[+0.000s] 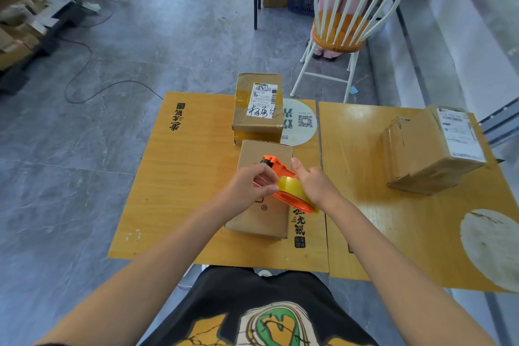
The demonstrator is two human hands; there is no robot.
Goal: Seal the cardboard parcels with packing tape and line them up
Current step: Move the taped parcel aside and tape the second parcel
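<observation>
Gripping the dispenser [289,187] above the near box [261,219], the right hand [316,184] curls round it while the left hand [247,188] pinches its edge, the far box [258,118] just behind and the right box [427,157] well apart on the 2 tables [179,177].

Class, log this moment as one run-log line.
left hand: holds tape dispenser | right hand: grips tape dispenser | tape dispenser: above near parcel | far parcel: behind it | third parcel: right table

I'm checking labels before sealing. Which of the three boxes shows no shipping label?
The nearest box, beneath the tape dispenser: its top is plain cardboard. The far box and the right-hand box both carry white labels.
</observation>
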